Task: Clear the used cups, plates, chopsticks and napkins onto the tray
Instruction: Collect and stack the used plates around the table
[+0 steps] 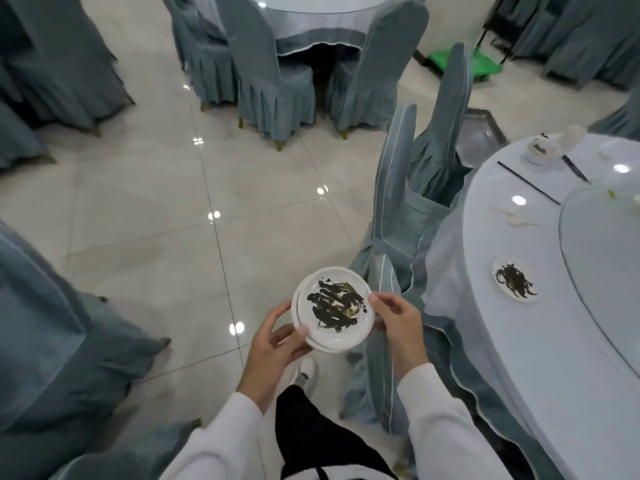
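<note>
A small stack of white plates [332,308], the top one smeared with dark sauce, hangs over the floor in front of me. My left hand [277,348] grips its left rim, thumb on top. My right hand [394,317] pinches the right rim. On the round table [485,341] to the right lies another sauce-smeared plate [515,278]. Farther back on that table stand a small cup [536,152], black chopsticks [528,182] and a crumpled napkin [517,220]. A metal tray [481,136] sits behind the chairs.
Chairs in grey-blue covers [398,188] stand between me and the round table. More covered chairs [270,81] ring another table at the back. A green cart [485,62] stands far right. Glossy tiled floor [173,209] spreads to the left and ahead.
</note>
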Demonstrator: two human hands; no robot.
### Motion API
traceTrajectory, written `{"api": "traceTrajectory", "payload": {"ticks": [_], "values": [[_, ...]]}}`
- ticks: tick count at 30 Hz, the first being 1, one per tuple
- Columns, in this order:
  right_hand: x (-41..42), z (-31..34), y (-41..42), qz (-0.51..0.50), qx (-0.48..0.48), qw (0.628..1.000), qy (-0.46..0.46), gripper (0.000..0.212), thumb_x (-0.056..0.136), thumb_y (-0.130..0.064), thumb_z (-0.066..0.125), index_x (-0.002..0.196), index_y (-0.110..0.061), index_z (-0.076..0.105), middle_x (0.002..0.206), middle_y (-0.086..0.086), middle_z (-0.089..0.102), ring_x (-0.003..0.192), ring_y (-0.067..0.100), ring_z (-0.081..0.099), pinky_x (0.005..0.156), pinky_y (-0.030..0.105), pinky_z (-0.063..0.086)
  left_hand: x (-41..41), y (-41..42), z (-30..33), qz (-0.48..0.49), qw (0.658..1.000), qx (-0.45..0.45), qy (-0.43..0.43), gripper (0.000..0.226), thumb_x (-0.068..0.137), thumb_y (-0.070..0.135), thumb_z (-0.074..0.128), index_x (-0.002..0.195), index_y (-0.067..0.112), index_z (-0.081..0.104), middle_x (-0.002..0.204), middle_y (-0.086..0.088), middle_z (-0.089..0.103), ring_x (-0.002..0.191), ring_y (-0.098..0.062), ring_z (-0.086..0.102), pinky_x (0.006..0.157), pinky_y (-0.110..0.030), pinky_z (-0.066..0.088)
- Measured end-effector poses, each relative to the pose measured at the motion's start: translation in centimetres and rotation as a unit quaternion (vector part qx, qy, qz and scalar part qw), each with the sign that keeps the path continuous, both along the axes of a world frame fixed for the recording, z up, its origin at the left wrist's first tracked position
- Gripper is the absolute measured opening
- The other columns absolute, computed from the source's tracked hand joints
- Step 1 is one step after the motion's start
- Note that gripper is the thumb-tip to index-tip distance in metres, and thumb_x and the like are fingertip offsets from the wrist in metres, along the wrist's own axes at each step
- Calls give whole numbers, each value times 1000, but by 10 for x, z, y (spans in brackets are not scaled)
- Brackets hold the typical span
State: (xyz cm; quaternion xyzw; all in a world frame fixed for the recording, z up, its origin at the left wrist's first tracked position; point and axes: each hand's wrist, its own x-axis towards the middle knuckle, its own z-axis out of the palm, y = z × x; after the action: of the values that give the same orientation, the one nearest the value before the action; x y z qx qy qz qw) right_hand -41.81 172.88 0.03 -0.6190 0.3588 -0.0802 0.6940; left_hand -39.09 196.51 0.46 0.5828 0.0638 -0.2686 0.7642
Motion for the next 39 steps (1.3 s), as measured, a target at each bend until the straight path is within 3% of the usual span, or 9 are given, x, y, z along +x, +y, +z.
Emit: {"api": "traceTrajectory", "payload": {"ticks": [4, 8, 12, 18, 27, 33, 39], "values": [[66, -1, -6, 49, 87, 995, -4, 12, 94, -15, 77, 98, -5, 71, 94, 8, 79, 83, 22, 73, 75, 34, 63, 61, 2, 8, 5, 1000, 8, -4, 56, 83, 35, 85, 135, 37, 64, 122, -16, 76, 114, -35, 73, 94, -43, 62], [119, 3, -18, 63, 122, 990, -42, 7, 94, -21, 77, 95, -14, 75, 101, 12, 79, 84, 23, 76, 71, 31, 62, 124, -3, 17, -8, 1000, 15, 5, 54, 87, 32, 84, 136, 38, 63, 124, -15, 75, 114, -36, 73, 91, -40, 62], [164, 9, -38, 26, 104, 992, -64, 13, 94, -26, 79, 106, -22, 79, 109, 7, 79, 89, 22, 77, 74, 33, 62, 182, -29, 21, -47, 998, 31, -2, 45, 98, 21, 72, 139, 38, 61, 125, -13, 75, 114, -34, 74, 91, -41, 63], [183, 3, -67, -78, 99, 991, -49, 15, 92, -15, 80, 106, -18, 78, 109, 9, 80, 93, 28, 77, 79, 40, 63, 232, -77, 23, -112, 993, 34, 15, 41, 102, 16, 65, 140, 32, 59, 120, -16, 76, 111, -37, 74, 87, -38, 64], [181, -3, -125, -227, 79, 970, -36, 12, 97, -13, 73, 105, -20, 79, 104, 5, 80, 86, 20, 78, 70, 26, 61, 299, -180, 5, -253, 966, 51, 25, 41, 100, 7, 66, 129, 37, 66, 111, -16, 79, 99, -31, 77, 79, -33, 64], [200, -15, -168, -371, 101, 922, -31, 18, 104, -13, 64, 118, -7, 73, 107, 13, 80, 96, 33, 76, 91, 50, 62, 374, -265, -3, -362, 931, 49, 25, 41, 98, 3, 66, 131, 27, 64, 110, -18, 78, 101, -34, 76, 81, -38, 65], [224, -14, -184, -511, 121, 850, -35, 14, 105, -8, 61, 112, -9, 73, 102, 14, 80, 87, 24, 78, 74, 34, 64, 448, -334, 1, -429, 902, 48, 26, 40, 98, 2, 67, 130, 26, 62, 110, -16, 79, 91, -26, 77, 79, -37, 65]]}}
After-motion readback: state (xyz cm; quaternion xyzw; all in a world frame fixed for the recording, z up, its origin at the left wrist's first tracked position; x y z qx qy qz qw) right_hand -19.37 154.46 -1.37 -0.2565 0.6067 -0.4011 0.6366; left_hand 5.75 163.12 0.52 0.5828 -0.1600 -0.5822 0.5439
